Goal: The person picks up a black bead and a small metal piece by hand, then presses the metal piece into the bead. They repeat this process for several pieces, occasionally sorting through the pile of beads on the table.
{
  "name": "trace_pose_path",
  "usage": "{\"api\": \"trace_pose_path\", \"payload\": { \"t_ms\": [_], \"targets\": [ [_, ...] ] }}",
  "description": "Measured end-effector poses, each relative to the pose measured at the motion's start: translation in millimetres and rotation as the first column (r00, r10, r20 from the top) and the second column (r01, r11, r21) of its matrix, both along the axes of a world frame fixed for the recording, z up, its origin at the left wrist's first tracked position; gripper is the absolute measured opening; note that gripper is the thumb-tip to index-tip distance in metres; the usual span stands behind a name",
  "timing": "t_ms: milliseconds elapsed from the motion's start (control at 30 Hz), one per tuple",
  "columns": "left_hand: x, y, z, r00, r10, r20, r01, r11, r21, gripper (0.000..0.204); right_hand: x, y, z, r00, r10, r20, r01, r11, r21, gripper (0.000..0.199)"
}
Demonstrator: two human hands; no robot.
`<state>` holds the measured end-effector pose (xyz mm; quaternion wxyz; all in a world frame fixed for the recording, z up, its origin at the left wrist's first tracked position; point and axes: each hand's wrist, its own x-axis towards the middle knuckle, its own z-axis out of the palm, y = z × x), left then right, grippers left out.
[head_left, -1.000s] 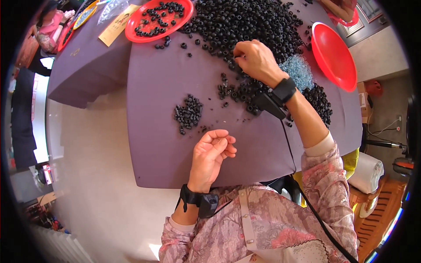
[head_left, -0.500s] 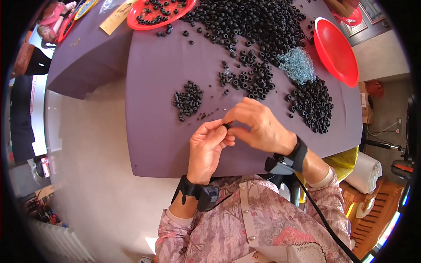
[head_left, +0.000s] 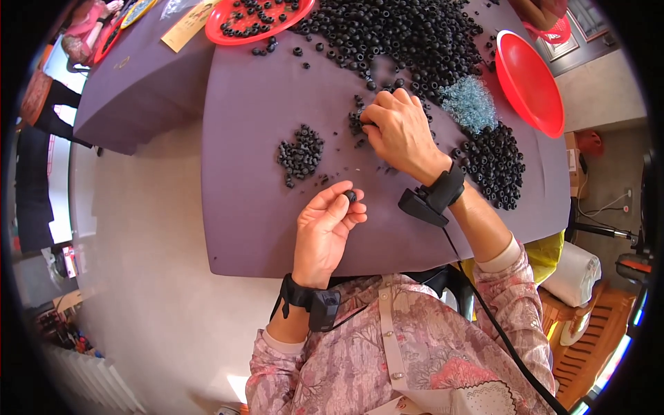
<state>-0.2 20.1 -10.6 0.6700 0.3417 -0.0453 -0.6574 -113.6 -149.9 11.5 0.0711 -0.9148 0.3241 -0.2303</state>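
My left hand rests palm up near the front of the purple table and pinches a small black ring-shaped bead between thumb and fingertips. My right hand reaches forward over scattered black beads, its fingertips curled down onto them; whether it holds one is hidden. A small heap of black beads lies left of that hand. A big spread of black beads covers the far side. Both wrists wear black bands with a small box.
A red bowl stands at the right, with a tuft of pale blue thread and another bead heap beside it. A red plate with beads sits at the back left. Pale floor lies to the left.
My right hand has left my left hand and reached forward to the scattered beads. My left hand stays low with a bead in its fingertips.
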Motion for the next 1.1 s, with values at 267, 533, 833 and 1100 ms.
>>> {"api": "trace_pose_path", "payload": {
  "t_ms": [267, 533, 833, 1100],
  "targets": [
    [1, 1, -2, 0.997, 0.028, -0.071, -0.031, 0.999, -0.039, 0.021, 2, 1, -6, 0.999, -0.015, -0.038, 0.014, 0.999, -0.048, 0.011],
    [-2, 2, -2, 0.995, 0.031, -0.094, -0.037, 0.998, -0.06, 0.019, -12, 15, 8, 0.982, 0.046, 0.185, -0.062, 0.994, 0.085, 0.006],
    [-8, 1, -1, 0.993, -0.011, -0.114, 0.006, 0.999, -0.043, 0.02, -42, 77, 24, 0.923, -0.067, 0.379, -0.221, 0.713, 0.665, 0.009],
    [-14, 3, 2, 0.996, -0.002, -0.087, -0.001, 0.999, -0.037, 0.016, -48, 95, 18, 0.88, -0.206, 0.427, -0.224, 0.614, 0.757, 0.013]
  ]
}}
